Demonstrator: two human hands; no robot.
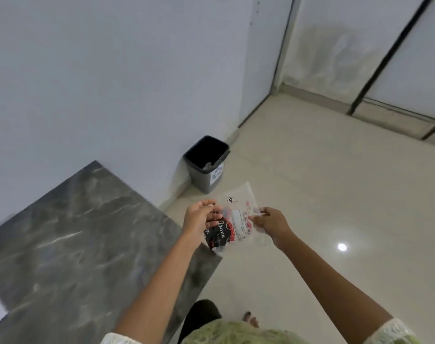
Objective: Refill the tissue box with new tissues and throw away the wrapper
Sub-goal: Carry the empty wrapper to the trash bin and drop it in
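Observation:
An empty clear plastic tissue wrapper (237, 219) with black and red print is stretched flat between both my hands, above the floor just past the table corner. My left hand (201, 219) pinches its left side near the black part. My right hand (271, 223) pinches its right edge. A dark grey waste bin (207, 165) with an open top stands on the floor against the wall, beyond the wrapper; something pale lies at its bottom. The tissue box is out of view.
A grey marble table (75, 239) fills the lower left, its corner under my left forearm. Cream floor tiles (335, 194) spread to the right. White walls (112, 70) and a dark-framed sliding door (375, 58) stand behind. My bare foot (251, 319) shows at the bottom.

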